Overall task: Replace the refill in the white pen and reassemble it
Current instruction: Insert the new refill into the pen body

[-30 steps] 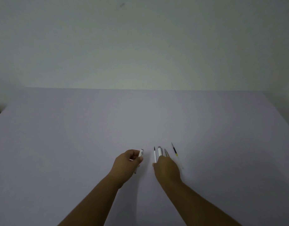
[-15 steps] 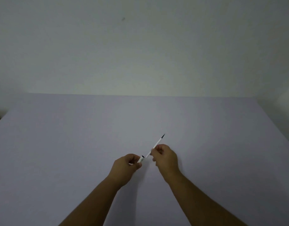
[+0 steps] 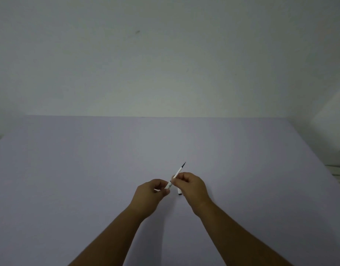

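Observation:
My left hand (image 3: 151,194) is closed around the white pen barrel (image 3: 168,185), whose open end points up and to the right. My right hand (image 3: 192,186) pinches a thin white refill (image 3: 179,170) with a dark tip, its lower end meeting the barrel's mouth. The refill slants up to the right above the table. A short white pen part (image 3: 179,191) with a dark end shows just under my right hand; whether it lies on the table or sits in the hand is unclear.
A pale lilac table (image 3: 88,169) spreads under both arms, its far edge against a plain wall. Some light-coloured objects stand off the table's right edge (image 3: 338,175).
My right hand picked the refill up from the row of parts on the table and brought it to the barrel. Both hands have lifted slightly, and the refill now sits closer into the barrel.

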The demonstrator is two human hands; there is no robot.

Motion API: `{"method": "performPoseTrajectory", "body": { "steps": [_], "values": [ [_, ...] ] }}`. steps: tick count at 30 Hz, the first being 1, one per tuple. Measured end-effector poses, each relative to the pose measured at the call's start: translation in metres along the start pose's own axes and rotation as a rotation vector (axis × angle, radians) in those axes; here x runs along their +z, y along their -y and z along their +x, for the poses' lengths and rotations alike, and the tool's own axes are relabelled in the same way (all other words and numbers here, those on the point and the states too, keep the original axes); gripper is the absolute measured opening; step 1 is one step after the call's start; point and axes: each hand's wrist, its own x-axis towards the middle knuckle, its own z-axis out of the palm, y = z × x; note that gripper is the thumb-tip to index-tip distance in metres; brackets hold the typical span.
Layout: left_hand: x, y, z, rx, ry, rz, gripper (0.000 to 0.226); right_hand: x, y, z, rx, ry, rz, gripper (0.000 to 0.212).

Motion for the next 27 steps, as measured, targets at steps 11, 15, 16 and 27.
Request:
{"method": "performPoseTrajectory", "body": {
  "steps": [11,15,16,27],
  "values": [
    [0.007,-0.009,0.009,0.032,0.014,0.030,0.007,-0.020,-0.002,0.013,-0.031,0.069,-0.091,0.015],
    [0.008,-0.010,0.015,0.026,0.028,0.032,0.009,-0.030,-0.003,0.026,-0.002,0.003,0.145,0.018],
    [0.008,-0.009,0.017,0.021,0.031,0.039,0.008,-0.033,-0.003,0.029,-0.014,-0.002,0.184,0.017],
    [0.009,-0.001,0.031,0.014,0.035,0.043,0.009,-0.031,-0.026,0.052,0.003,-0.045,-0.270,0.013]
  ]
}}
